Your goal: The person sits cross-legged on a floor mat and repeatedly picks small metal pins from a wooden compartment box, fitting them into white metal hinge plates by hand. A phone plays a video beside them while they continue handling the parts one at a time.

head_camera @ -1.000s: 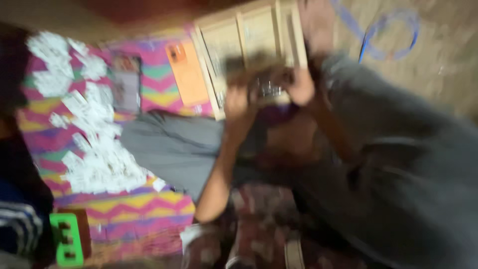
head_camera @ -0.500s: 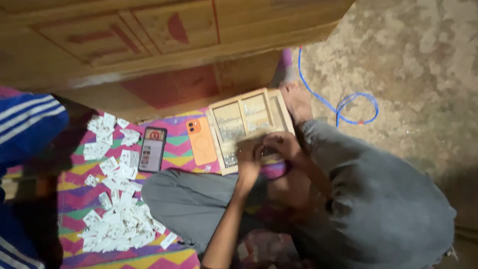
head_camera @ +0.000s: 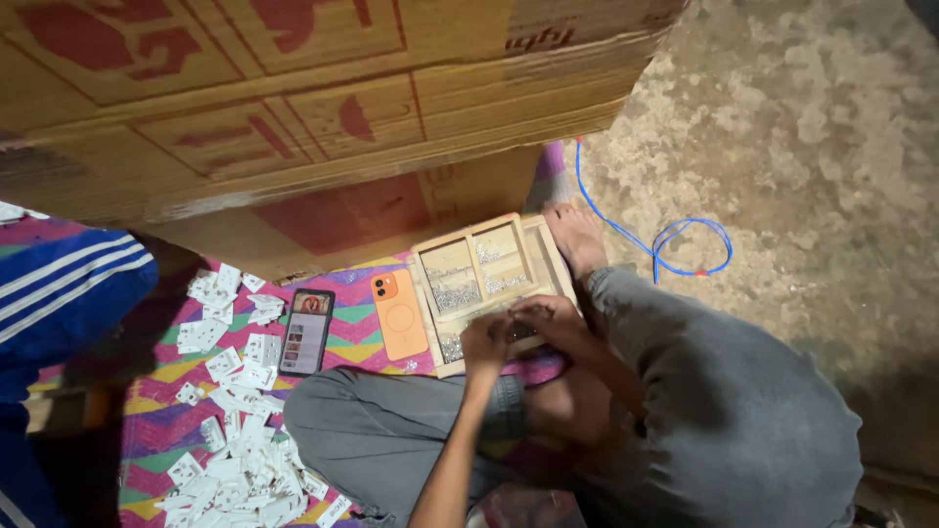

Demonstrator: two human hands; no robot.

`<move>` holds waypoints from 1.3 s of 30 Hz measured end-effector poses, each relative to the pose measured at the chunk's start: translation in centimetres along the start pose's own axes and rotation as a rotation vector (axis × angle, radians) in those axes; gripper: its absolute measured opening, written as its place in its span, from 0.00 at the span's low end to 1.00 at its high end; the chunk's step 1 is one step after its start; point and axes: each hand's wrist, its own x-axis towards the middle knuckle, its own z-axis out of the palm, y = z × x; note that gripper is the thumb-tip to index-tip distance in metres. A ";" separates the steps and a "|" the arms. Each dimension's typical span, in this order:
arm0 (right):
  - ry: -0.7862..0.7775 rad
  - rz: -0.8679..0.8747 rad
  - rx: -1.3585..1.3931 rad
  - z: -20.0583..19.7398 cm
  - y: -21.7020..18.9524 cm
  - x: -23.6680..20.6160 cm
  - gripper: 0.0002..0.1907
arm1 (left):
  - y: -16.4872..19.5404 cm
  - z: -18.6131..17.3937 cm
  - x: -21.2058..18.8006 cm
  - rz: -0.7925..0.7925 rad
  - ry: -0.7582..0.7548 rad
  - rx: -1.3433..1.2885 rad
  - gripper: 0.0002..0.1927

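Large cardboard cartons (head_camera: 293,88) with red printing fill the upper part of the view, stacked and looming over the work spot. To the right lies a rough, mottled concrete floor (head_camera: 812,127), dimly lit and darkening toward the lower corner. A blue cord (head_camera: 675,244) loops across it. A zigzag-patterned mat (head_camera: 166,420) in pink, yellow and green covers the floor at left.

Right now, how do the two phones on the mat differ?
The orange phone lies back up, showing its case and camera; the dark phone lies face up with its screen lit. The orange phone sits beside the wooden tray; the dark phone lies nearer the white cards. Both lie flat on the mat.
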 end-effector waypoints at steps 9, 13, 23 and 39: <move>-0.163 0.225 0.922 0.5 -6.0 -10.2 0.10 | -2.5 0.6 -0.6 0.098 0.132 -0.052 0.09; -0.138 0.135 1.276 2.7 -7.9 -15.7 0.08 | -3.1 0.9 -0.8 -0.043 0.026 -0.063 0.10; -0.127 -0.024 1.410 1.7 -8.2 -15.8 0.06 | -0.7 -0.1 -0.8 0.063 -0.007 -0.156 0.09; -0.083 0.085 1.273 2.1 -8.8 -15.5 0.07 | -2.4 -1.6 0.7 -0.263 0.089 -0.728 0.14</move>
